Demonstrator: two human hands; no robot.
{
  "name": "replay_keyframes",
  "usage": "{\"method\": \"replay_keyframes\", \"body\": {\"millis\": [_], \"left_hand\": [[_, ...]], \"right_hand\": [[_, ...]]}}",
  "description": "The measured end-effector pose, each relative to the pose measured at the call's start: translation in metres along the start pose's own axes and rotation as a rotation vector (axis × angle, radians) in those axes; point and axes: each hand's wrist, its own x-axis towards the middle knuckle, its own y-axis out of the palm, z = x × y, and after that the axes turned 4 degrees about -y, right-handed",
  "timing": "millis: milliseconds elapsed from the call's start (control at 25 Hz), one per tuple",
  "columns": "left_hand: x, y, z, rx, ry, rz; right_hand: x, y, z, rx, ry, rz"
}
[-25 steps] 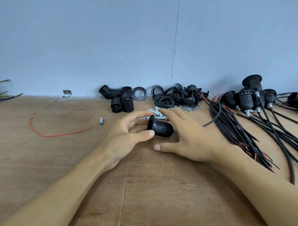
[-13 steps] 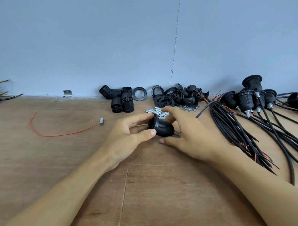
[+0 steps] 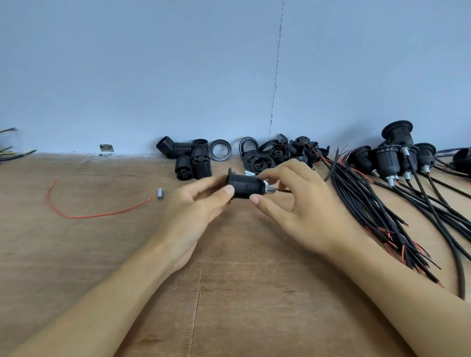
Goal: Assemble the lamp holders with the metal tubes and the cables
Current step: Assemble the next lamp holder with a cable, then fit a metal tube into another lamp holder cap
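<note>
Left hand (image 3: 192,207) grips the black lamp holder (image 3: 242,186) between thumb and fingers, held on its side just above the bench (image 3: 234,299), centre. Right hand (image 3: 300,202) pinches the same holder's right end, where a metal tube (image 3: 270,189) sticks out. Loose holder shells (image 3: 193,161) and rings (image 3: 258,161) sit behind by the wall. Cable bundle (image 3: 379,212) and assembled holders (image 3: 390,158) to the right. Red wire (image 3: 95,214) and a spare tube (image 3: 160,194) to the left.

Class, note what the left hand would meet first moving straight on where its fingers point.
The black ribbed plastic lamp holder that the left hand grips; beyond it, probably the right hand, though depth is unclear.
</note>
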Motion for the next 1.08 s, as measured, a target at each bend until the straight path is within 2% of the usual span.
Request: {"method": "replay_keyframes", "body": {"millis": [80,120,200,280,400,520,640,840,880,960,1080], "left_hand": [[0.004,-0.001,-0.002,-0.172,-0.036,-0.025],[0.005,-0.001,-0.004,-0.236,-0.046,-0.011],[0.004,-0.001,-0.006,-0.339,-0.073,0.033],[0.003,-0.002,-0.007,-0.418,-0.106,0.074],[0.002,-0.002,-0.008,-0.464,-0.138,0.133],[0.001,-0.003,-0.008,-0.461,-0.153,0.210],[0.002,-0.001,-0.007,-0.366,-0.138,0.211],[0.002,0.007,-0.002,-0.148,-0.149,0.078],[0.001,0.009,-0.002,-0.137,-0.153,0.088],[-0.001,0.011,-0.001,-0.108,-0.161,0.098],[-0.001,0.010,0.000,-0.061,-0.167,0.104]], "right_hand": [[0.000,0.001,0.010,0.087,0.012,-0.118],[0.001,0.002,0.013,0.165,0.058,-0.105],[0.002,0.009,0.019,0.385,0.189,0.057],[0.005,0.018,0.026,0.723,0.357,0.192],[0.009,0.022,0.027,1.088,0.535,0.100],[0.011,0.021,0.026,1.270,0.585,0.021],[0.011,0.019,0.031,1.099,0.521,-0.074],[0.013,0.002,0.040,0.458,0.236,-0.130],[0.017,-0.001,0.041,0.425,0.216,-0.136],[0.028,-0.005,0.040,0.537,0.267,-0.211],[0.046,-0.010,0.017,0.780,0.513,-0.437]]}}
